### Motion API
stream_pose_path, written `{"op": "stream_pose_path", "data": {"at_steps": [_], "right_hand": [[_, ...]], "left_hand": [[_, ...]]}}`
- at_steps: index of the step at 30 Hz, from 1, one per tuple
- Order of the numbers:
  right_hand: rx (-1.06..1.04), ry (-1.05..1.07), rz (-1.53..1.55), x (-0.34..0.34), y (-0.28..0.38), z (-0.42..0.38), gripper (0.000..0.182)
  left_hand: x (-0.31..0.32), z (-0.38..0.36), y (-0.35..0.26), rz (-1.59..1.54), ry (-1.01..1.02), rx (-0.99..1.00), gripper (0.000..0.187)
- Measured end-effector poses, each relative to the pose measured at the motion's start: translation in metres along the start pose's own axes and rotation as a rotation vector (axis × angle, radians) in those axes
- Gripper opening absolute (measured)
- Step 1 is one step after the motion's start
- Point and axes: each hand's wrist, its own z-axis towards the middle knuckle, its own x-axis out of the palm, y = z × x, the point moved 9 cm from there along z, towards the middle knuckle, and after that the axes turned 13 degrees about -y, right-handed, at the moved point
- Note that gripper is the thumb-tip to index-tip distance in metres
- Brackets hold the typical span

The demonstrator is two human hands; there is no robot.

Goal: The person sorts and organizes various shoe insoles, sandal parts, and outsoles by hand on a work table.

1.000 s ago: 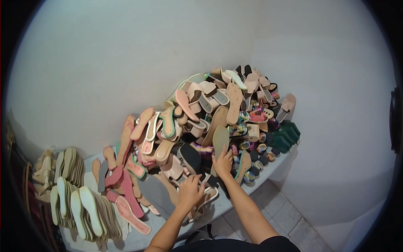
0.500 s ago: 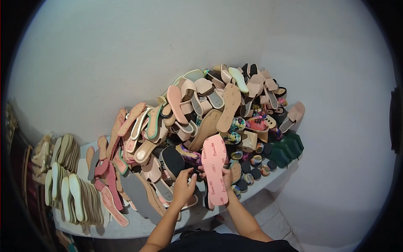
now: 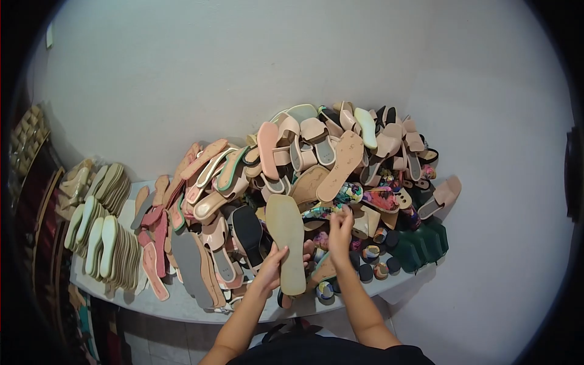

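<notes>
My left hand (image 3: 273, 269) grips a plain beige sole (image 3: 286, 243) near its lower half, thumb on the face turned to me and fingertips showing past its right edge. The sole stands roughly upright in front of the heap. Just to the right, my right hand (image 3: 340, 234) is raised apart from the sole, its fingers pinched together near a floral strap; whether something small is between them I cannot make out. Behind the hands lie a tan insole (image 3: 340, 166), a black sole (image 3: 247, 234) and a pink insole (image 3: 267, 150).
A white table (image 3: 176, 309) bears the heap of sandals and soles. Stacked pale soles (image 3: 106, 246) stand at the left, dark green wedge pieces (image 3: 421, 246) at the right. Round patterned heel pieces (image 3: 370, 253) lie near the front edge. Walls rise behind and right.
The sole now shows a plain beige face instead of the printed pink one. My left hand has taken hold of it; my right hand has let go and moved up and right. The view has shifted.
</notes>
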Motion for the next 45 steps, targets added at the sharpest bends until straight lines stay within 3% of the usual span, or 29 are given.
{"op": "stream_pose_path", "data": {"at_steps": [1, 4, 6, 7, 10, 11, 14, 15, 18, 21, 26, 29, 31, 33, 35, 37, 39, 41, 42, 44, 45], "right_hand": [[0.072, -0.044, 0.094, 0.004, -0.030, 0.026, 0.051], [-0.140, -0.216, -0.202, 0.006, -0.021, 0.069, 0.070], [0.116, -0.050, -0.115, 0.026, -0.047, 0.093, 0.071], [0.010, -0.087, -0.201, 0.029, -0.043, 0.101, 0.059], [0.225, 0.123, 0.214, 0.049, -0.050, 0.097, 0.045], [0.276, 0.126, 0.194, 0.050, -0.051, 0.092, 0.037], [0.220, -0.024, 0.070, 0.050, -0.057, 0.093, 0.047], [0.133, -0.049, -0.141, 0.046, -0.023, 0.089, 0.058], [0.398, -0.339, -0.447, 0.044, -0.001, 0.076, 0.062], [0.707, -0.432, -0.240, 0.051, -0.024, 0.082, 0.062], [0.897, -0.470, 0.211, 0.081, -0.062, 0.113, 0.047], [0.746, -0.396, 0.251, 0.087, -0.074, 0.130, 0.042], [0.600, -0.249, 0.242, 0.075, -0.040, 0.111, 0.044], [0.252, -0.104, 0.385, 0.061, 0.009, 0.082, 0.035], [-0.009, -0.003, 0.320, 0.052, 0.013, 0.054, 0.028], [-0.221, 0.032, -0.009, 0.026, 0.041, 0.014, 0.023], [-0.146, 0.212, -0.078, 0.022, 0.043, -0.020, 0.022], [-0.282, 0.404, 0.005, 0.033, 0.034, -0.055, 0.022], [-0.415, 0.588, -0.104, 0.047, 0.003, -0.073, 0.021], [-0.568, 0.516, -0.179, 0.036, 0.003, -0.087, 0.025], [-0.497, 0.552, -0.068, 0.033, 0.000, -0.083, 0.025]], "left_hand": [[0.002, -0.001, -0.001, -0.035, 0.029, 0.002, 0.037], [0.000, -0.007, 0.002, -0.031, 0.004, -0.003, 0.037], [0.001, -0.013, 0.001, -0.004, -0.027, 0.033, 0.036], [0.000, -0.016, 0.001, 0.010, -0.045, 0.046, 0.036], [-0.007, -0.019, -0.005, 0.014, -0.075, 0.082, 0.038], [-0.012, -0.017, -0.008, 0.035, -0.086, 0.110, 0.038], [-0.019, -0.015, -0.012, 0.073, -0.109, 0.156, 0.038], [-0.018, -0.015, -0.013, 0.068, -0.112, 0.159, 0.039], [-0.011, -0.014, -0.016, 0.075, -0.107, 0.171, 0.039], [-0.009, -0.015, -0.015, 0.104, -0.104, 0.178, 0.040], [-0.018, -0.017, -0.021, 0.138, -0.150, 0.233, 0.039], [-0.039, -0.012, -0.018, 0.180, -0.216, 0.261, 0.032], [-0.035, -0.018, -0.022, 0.188, -0.253, 0.293, 0.033], [-0.044, -0.019, -0.026, 0.258, -0.234, 0.322, 0.036], [-0.043, -0.020, -0.026, 0.235, -0.195, 0.317, 0.037], [-0.035, -0.022, -0.027, 0.216, -0.172, 0.336, 0.037], [-0.024, -0.016, -0.016, 0.123, -0.132, 0.295, 0.037], [-0.018, -0.007, -0.001, 0.049, -0.077, 0.219, 0.040], [-0.021, -0.002, 0.005, 0.046, -0.096, 0.203, 0.040], [-0.028, 0.011, 0.016, 0.034, -0.132, 0.175, 0.042], [-0.027, 0.014, 0.018, -0.018, -0.111, 0.150, 0.045]]}}
